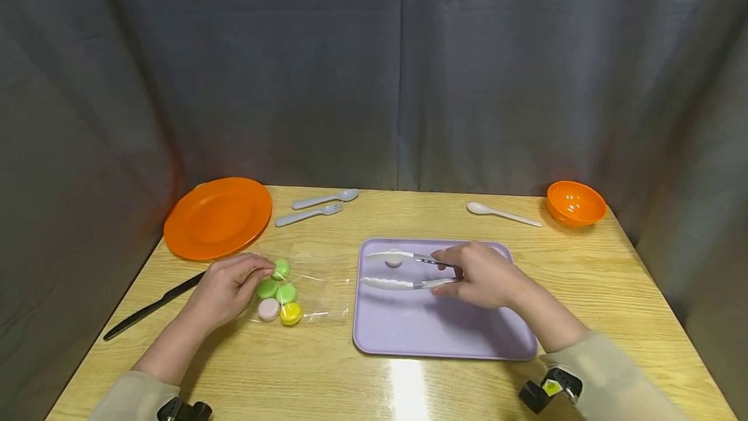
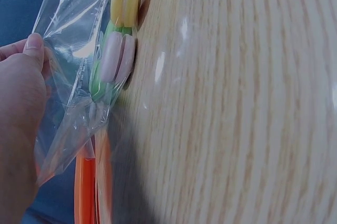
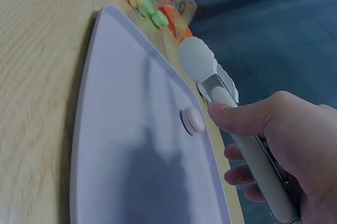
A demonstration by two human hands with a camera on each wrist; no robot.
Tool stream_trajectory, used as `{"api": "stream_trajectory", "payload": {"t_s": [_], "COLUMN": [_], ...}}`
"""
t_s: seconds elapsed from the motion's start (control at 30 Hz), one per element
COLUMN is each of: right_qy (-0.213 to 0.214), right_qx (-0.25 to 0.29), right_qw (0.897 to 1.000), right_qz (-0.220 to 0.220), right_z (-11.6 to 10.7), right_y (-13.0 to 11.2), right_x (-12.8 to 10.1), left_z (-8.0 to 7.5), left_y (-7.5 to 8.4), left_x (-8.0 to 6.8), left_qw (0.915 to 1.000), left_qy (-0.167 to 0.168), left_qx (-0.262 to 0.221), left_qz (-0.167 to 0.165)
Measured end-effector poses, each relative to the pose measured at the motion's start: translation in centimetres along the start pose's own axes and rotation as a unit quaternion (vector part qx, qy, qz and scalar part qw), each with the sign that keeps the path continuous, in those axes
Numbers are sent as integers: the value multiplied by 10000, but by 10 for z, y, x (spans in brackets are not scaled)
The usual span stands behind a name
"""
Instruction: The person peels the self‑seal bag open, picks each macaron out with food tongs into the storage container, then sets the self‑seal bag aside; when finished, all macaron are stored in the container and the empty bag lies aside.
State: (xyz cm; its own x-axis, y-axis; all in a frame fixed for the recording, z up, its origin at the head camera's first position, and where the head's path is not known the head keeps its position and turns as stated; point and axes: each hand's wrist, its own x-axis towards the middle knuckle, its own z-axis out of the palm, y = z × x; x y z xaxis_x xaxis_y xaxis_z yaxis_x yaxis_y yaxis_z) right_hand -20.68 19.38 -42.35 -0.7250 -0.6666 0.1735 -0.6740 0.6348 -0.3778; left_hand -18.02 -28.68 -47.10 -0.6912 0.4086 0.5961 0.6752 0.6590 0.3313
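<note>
My left hand (image 1: 224,288) pinches the edge of a clear plastic bag (image 1: 321,284), lifting that side off the table in the left wrist view. Inside the bag are green macarons (image 1: 267,288), a yellow macaron (image 1: 290,314) and a pale pink macaron (image 2: 109,58). My right hand (image 1: 485,278) grips white-tipped tongs (image 3: 197,61) with thumb and fingers round the handles. The tongs are spread apart above the lilac tray (image 1: 438,340), tips pointing left, with nothing between them. On the tray's far part lies one pale pink macaron (image 3: 194,120), partly behind the tongs in the head view.
An orange plate (image 1: 219,219) lies at the back left, with a black knife (image 1: 152,307) nearer the left edge. Behind the bag lie a grey spoon (image 1: 325,199) and fork (image 1: 308,214). A pale spoon (image 1: 504,214) and an orange bowl (image 1: 575,203) are at the back right.
</note>
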Motion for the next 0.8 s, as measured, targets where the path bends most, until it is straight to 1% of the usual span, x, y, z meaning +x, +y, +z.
{"api": "stream_trajectory", "payload": {"t_s": [0.07, 0.27, 0.4, 0.67, 0.8], "right_qy": [-65, -179, -204, -270, -367], "right_qx": [129, 273, 395, 264, 172], "right_qw": [9999, 9993, 9984, 9972, 9972], "right_qz": [-73, -164, -353, -653, -636], "right_z": [3, 15, 21, 37, 44], "right_y": [-4, -14, -21, -33, -40], "right_x": [4, 18, 30, 52, 61], "left_z": [0, -1, -1, -2, -2], "left_y": [0, 0, 1, 2, 1], "left_x": [0, 1, 2, 2, 1], "left_qw": [10000, 10000, 10000, 9999, 9999], "left_qy": [-2, -30, -49, -51, -54], "left_qx": [4, -2, -51, -88, -101], "left_qz": [-18, -61, -65, -74, -58]}}
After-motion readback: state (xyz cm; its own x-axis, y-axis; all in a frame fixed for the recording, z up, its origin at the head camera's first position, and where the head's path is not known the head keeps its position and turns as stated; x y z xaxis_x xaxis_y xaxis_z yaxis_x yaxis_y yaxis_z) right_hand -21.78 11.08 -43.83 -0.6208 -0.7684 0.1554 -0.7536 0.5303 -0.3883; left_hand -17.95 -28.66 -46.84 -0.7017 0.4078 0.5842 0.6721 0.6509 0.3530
